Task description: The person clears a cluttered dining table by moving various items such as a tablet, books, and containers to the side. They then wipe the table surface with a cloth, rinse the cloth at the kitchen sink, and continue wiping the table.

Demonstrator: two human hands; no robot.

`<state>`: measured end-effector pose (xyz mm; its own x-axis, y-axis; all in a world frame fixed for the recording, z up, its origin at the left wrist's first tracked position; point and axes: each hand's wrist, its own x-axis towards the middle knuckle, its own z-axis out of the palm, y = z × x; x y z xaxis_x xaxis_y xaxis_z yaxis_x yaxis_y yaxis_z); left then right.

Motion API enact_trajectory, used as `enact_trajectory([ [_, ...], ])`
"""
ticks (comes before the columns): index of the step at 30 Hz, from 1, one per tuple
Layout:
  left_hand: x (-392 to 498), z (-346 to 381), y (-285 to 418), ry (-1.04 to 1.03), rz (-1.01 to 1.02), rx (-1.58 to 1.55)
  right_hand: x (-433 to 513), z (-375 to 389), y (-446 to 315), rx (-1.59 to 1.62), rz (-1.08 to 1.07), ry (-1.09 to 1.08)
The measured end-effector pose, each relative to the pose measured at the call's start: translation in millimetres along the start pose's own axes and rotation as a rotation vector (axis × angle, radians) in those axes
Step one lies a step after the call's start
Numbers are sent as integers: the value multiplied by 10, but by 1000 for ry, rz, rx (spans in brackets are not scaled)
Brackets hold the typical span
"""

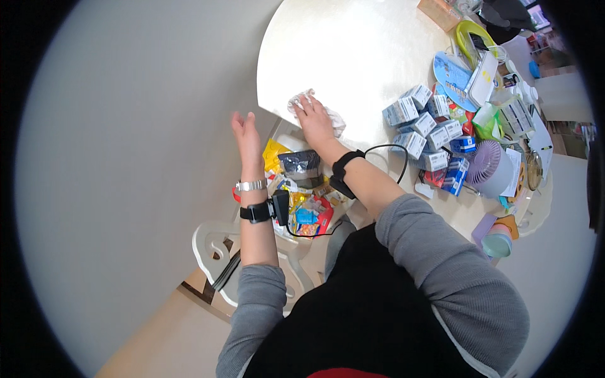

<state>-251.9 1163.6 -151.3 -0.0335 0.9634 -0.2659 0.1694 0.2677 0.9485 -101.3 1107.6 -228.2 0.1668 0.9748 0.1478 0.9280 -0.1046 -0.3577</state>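
My right hand (315,124) lies palm down on a crumpled whitish cloth (336,122), pressing it to the white tabletop (350,56) near its left edge. The fingers curl over the cloth, and part of it bunches out beyond the fingertips. My left hand (247,137) is raised in the air beside the table corner, in front of the pale wall. It holds nothing; thumb and fingers are apart and slightly blurred. Below the table edge, a chair bears packaged snacks, among them a yellow bag (273,155) and a dark pouch (301,164).
Several small blue-and-white boxes (425,124) cluster right of my right arm. Beyond them stand a purple-and-white fan (487,165), a blue hand fan (451,78) and a glass lid (534,163). Pastel cups (496,241) sit at the near right edge. The white chair back (208,241) is at left.
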Motion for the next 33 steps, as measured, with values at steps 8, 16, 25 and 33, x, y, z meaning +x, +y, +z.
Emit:
enact_trajectory([
  [8,-886,-215,88,-113,-80,-248,-637,-385,30,-155,-6,-135],
  [16,-1215,-191,146,-263,-120,-357,-822,-1630,474,2110,694,-347],
  [25,-2007,551,545,-729,-111,-344,-2151,-3010,822,2465,325,7],
  [33,-3547,1447,919,-1190,-52,-257,-4545,-3707,1204,2347,343,265],
])
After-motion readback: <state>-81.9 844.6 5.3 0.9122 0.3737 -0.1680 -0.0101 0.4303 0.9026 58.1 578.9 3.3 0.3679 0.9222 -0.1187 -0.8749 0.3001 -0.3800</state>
